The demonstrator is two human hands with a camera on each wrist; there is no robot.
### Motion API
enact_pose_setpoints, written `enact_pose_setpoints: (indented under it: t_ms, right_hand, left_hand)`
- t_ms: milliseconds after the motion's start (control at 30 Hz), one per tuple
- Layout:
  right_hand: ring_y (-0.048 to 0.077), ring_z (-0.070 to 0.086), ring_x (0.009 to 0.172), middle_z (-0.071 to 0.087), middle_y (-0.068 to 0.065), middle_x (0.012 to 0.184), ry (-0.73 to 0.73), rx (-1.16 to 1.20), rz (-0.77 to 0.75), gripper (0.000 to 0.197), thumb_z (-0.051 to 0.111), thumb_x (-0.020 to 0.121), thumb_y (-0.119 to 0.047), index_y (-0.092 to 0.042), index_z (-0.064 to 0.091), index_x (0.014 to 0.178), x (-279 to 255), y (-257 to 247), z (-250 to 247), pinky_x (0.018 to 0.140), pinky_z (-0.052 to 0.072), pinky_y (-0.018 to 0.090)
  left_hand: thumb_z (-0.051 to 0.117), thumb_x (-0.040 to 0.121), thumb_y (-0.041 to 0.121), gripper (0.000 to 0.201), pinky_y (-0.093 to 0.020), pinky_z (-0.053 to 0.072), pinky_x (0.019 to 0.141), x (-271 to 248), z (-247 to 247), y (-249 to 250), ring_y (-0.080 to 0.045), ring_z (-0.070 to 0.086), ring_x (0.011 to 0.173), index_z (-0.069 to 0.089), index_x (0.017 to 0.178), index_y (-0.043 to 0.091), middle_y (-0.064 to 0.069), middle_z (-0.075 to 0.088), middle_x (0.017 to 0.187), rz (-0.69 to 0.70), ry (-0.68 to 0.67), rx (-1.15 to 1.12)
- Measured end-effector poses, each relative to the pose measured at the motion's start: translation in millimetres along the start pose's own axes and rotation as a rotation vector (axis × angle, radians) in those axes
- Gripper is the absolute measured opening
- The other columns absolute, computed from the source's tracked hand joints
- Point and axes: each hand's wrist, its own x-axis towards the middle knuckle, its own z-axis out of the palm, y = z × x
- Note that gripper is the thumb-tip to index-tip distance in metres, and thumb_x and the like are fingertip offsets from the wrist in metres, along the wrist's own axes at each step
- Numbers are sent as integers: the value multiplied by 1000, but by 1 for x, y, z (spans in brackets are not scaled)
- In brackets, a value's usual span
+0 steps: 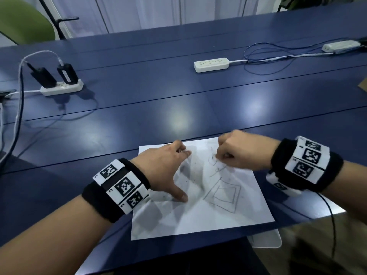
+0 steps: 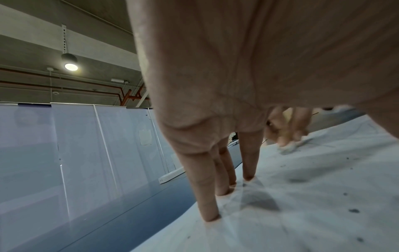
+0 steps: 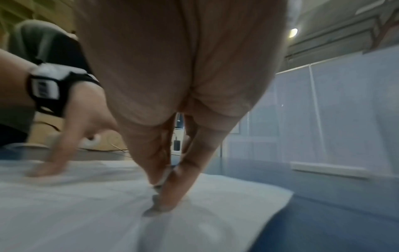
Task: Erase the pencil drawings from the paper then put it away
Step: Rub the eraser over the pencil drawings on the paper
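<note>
The paper (image 1: 200, 205) lies flat at the lower centre of the head view, on the near edge of the blue table (image 1: 158, 100), its long axis running from lower frame toward upper. It looks thin, light and easily creased (already rumpled), so it probably needs pinning. The left hand (image 1: 164, 167) presses it with spread, straight fingers; the right hand (image 1: 236, 151) pinches a small eraser (image 3: 161, 179) over the scribbles (image 1: 216, 165), the square (image 1: 222, 195) unerased.

A long blue tabletop (image 1: 178, 92) spans the room, carrying white power strips (image 1: 211, 64) and trailing cables. Pale partition panels (image 2: 75, 145) line its far edge; a green chair (image 1: 23, 22) stands beyond. A round ceiling lamp (image 2: 71, 66) glows overhead.
</note>
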Motion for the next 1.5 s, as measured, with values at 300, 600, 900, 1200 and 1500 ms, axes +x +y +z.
enact_pose_setpoints:
  t_ms: [300,600,900,1200,1500]
  right_hand:
    - [19,60,85,62,0,88,-6,-4,62,17,57,89,-28,-21,73,90,16,17,-6,73,48,27]
    - [19,59,87,61,2,89,-18,-34,69,17,56,89,-22,-20,73,91,20,11,-8,73,46,29]
    - [15,56,78,59,-1,83,-55,10,-38,13,61,86,-20,-20,73,87,13,-3,-2,65,32,14]
    - [11,53,73,59,-4,83,-78,58,-96,11,63,88,-27,-22,72,84,8,-11,4,66,33,16]
    - [16,58,74,65,-1,79,-76,20,-39,14,60,86,-24,-18,73,84,15,-7,-3,68,46,26]
  left_hand:
    - [72,54,80,119,-32,49,93,0,-1,1,-11,43,125,26,151,28,13,28,141,3,-1,22]
    - [72,55,79,119,-28,44,88,0,-3,1,-10,42,126,24,152,29,13,28,140,6,-1,37]
    - [73,54,79,118,-30,46,89,2,-2,1,-11,43,126,27,150,28,11,30,139,10,-5,45]
    - [73,51,80,119,-33,49,92,6,-2,1,-13,45,123,29,148,28,9,33,135,13,-7,70]
    - [76,49,78,117,-36,50,92,8,-2,3,-14,45,120,34,145,25,8,37,130,11,-15,84]
